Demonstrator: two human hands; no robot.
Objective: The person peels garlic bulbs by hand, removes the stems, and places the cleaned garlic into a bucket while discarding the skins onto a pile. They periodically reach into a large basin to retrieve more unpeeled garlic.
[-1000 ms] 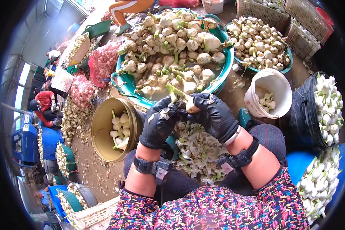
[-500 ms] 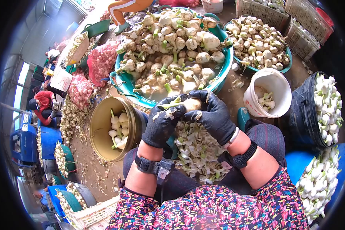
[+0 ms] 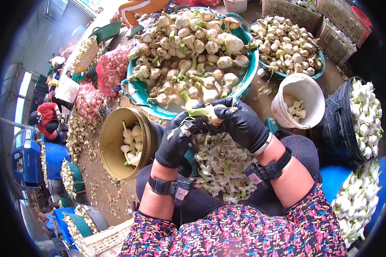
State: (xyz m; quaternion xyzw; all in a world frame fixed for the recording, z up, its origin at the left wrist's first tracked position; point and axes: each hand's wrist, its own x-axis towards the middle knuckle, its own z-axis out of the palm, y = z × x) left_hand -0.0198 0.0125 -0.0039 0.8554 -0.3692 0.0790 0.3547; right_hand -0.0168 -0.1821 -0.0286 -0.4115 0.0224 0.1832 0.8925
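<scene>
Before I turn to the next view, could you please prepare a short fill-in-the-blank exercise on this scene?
1. The left hand and right hand wear gloves coloured ____.
2. The bulb they hold has a ____ stem.
3. In the picture, the tan bucket stands to the ____ of the white bucket.
4. Peelings lie heaped ____ the person's two legs.

Missing words: black; green; left; between.
</scene>
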